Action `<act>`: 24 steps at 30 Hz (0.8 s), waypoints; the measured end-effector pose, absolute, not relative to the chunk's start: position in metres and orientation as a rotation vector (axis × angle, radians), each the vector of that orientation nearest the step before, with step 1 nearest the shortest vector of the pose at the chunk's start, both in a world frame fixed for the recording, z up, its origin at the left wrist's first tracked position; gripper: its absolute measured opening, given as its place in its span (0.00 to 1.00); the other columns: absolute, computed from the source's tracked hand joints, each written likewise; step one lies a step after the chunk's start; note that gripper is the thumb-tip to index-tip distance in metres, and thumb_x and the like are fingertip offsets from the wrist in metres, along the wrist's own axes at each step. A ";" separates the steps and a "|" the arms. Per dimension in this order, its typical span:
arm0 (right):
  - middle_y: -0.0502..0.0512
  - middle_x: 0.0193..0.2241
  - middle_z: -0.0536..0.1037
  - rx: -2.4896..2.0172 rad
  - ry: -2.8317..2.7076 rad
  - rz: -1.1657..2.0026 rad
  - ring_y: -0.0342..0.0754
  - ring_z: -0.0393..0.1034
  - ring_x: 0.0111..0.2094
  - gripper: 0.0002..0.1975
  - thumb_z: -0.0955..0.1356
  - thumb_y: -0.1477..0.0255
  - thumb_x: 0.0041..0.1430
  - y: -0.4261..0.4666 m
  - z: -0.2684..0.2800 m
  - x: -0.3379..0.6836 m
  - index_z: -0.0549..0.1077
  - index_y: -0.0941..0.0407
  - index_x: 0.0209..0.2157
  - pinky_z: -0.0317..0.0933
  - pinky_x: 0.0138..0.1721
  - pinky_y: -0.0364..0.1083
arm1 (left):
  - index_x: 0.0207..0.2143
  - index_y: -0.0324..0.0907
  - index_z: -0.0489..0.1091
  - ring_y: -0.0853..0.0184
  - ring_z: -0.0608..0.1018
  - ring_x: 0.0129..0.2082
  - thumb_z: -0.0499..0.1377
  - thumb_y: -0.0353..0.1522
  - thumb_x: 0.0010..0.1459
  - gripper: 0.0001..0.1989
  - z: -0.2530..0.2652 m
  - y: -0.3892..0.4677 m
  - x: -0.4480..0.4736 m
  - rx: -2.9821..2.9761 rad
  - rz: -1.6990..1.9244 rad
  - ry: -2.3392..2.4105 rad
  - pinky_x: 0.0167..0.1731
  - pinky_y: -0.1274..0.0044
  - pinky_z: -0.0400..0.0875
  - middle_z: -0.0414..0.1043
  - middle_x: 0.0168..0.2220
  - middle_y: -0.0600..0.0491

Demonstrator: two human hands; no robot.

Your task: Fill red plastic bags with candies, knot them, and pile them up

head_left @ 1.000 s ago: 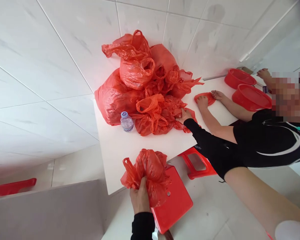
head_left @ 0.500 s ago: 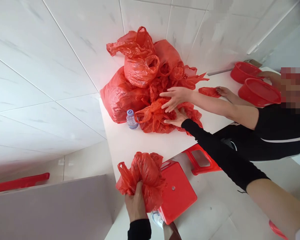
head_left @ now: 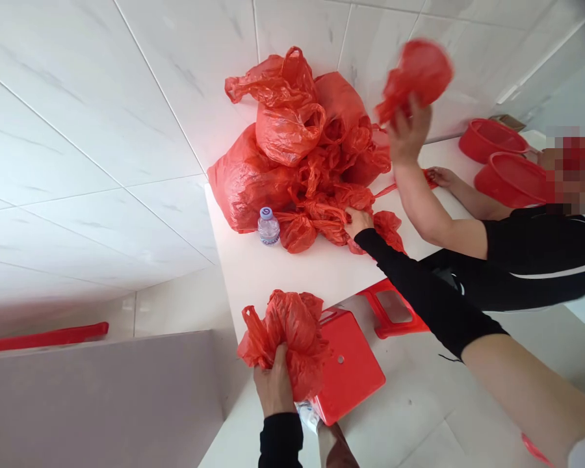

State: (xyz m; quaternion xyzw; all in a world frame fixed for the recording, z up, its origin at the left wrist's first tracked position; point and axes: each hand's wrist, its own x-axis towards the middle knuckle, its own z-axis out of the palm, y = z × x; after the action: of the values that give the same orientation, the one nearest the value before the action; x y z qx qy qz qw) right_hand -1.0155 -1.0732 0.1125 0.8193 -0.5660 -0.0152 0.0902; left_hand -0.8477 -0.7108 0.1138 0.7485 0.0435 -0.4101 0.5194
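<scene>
My left hand point(head_left: 274, 385) is closed around a bunch of red plastic bags point(head_left: 292, 325), held in the air beyond the table's front edge. Over the table, my right hand point(head_left: 359, 223) grips the handle of a red plastic bag point(head_left: 327, 224) among several others. A small clear bottle point(head_left: 268, 227) with a pale purple cap stands left of that bag. Behind it, large filled red bags point(head_left: 248, 179) are heaped against the wall. A co-worker's hand point(head_left: 412, 130) lifts a blurred red bag point(head_left: 422, 68) above the table.
Two red basins point(head_left: 509, 179) sit at the far right of the white table point(head_left: 246, 270). The co-worker's other hand point(head_left: 443, 177) touches red plastic near them. Red stools point(head_left: 351, 370) stand below the table's front edge, and a grey panel point(head_left: 97, 403) fills the lower left.
The co-worker's nearer hand has risen from the pile with a red bag. My right hand, spread before, has closed on a bag. My left hand still holds its bunch.
</scene>
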 end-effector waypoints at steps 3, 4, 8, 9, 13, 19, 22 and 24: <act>0.52 0.32 0.76 2.421 -1.838 0.210 0.44 0.69 0.30 0.12 0.68 0.65 0.65 -1.064 0.110 -1.027 0.73 0.58 0.44 0.66 0.34 0.45 | 0.42 0.37 0.76 0.51 0.80 0.41 0.66 0.36 0.47 0.19 0.117 -0.706 -0.844 1.795 -0.984 0.103 0.43 0.62 0.74 0.79 0.36 0.45; 0.51 0.29 0.76 2.414 -1.873 0.291 0.45 0.68 0.29 0.10 0.69 0.66 0.63 -1.064 0.111 -1.030 0.74 0.58 0.41 0.64 0.33 0.45 | 0.42 0.37 0.76 0.51 0.80 0.40 0.66 0.36 0.47 0.19 0.118 -0.704 -0.843 1.795 -0.983 0.103 0.43 0.62 0.73 0.79 0.36 0.45; 0.49 0.24 0.72 2.383 -1.957 0.570 0.46 0.63 0.26 0.05 0.69 0.68 0.58 -1.063 0.124 -1.041 0.71 0.55 0.31 0.58 0.32 0.45 | 0.41 0.37 0.76 0.52 0.80 0.41 0.66 0.36 0.47 0.18 0.126 -0.699 -0.842 1.784 -0.965 0.106 0.42 0.63 0.74 0.79 0.38 0.45; 0.49 0.23 0.71 2.371 -1.971 0.626 0.46 0.62 0.26 0.05 0.69 0.68 0.57 -1.062 0.128 -1.044 0.70 0.54 0.31 0.58 0.31 0.45 | 0.41 0.37 0.76 0.52 0.80 0.40 0.66 0.36 0.47 0.18 0.128 -0.698 -0.843 1.778 -0.959 0.108 0.41 0.64 0.74 0.79 0.38 0.45; 0.48 0.21 0.66 2.314 -2.006 0.800 0.46 0.59 0.25 0.09 0.70 0.68 0.53 -1.057 0.151 -1.053 0.65 0.53 0.27 0.55 0.31 0.45 | 0.43 0.37 0.76 0.53 0.80 0.38 0.66 0.35 0.46 0.20 0.137 -0.689 -0.847 1.748 -0.952 0.125 0.40 0.64 0.75 0.79 0.37 0.45; 0.45 0.20 0.61 2.244 -1.996 0.955 0.43 0.52 0.23 0.17 0.71 0.70 0.51 -1.030 0.210 -1.064 0.57 0.52 0.23 0.51 0.30 0.45 | 0.46 0.39 0.74 0.54 0.80 0.39 0.66 0.34 0.46 0.22 0.151 -0.646 -0.848 1.733 -0.927 0.179 0.39 0.65 0.75 0.79 0.40 0.45; 0.46 0.19 0.62 2.264 -1.936 0.998 0.44 0.54 0.24 0.15 0.71 0.68 0.50 -0.999 0.241 -1.071 0.58 0.51 0.23 0.52 0.31 0.46 | 0.47 0.39 0.73 0.53 0.81 0.40 0.66 0.34 0.46 0.23 0.151 -0.606 -0.850 1.716 -0.908 0.234 0.40 0.64 0.76 0.79 0.40 0.45; 0.48 0.20 0.63 2.294 -1.873 1.029 0.46 0.56 0.24 0.13 0.70 0.66 0.49 -0.967 0.261 -1.075 0.60 0.51 0.23 0.53 0.31 0.48 | 0.45 0.38 0.73 0.52 0.81 0.41 0.67 0.36 0.45 0.23 0.148 -0.572 -0.853 1.667 -0.904 0.273 0.40 0.65 0.76 0.80 0.39 0.45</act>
State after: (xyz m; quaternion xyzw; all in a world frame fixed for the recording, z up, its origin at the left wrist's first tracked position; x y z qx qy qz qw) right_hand -1.0751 -0.9672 0.2610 0.7317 -0.5973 0.3283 0.0030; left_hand -0.8535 -0.5723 0.1484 0.7118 0.1164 -0.3862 0.5750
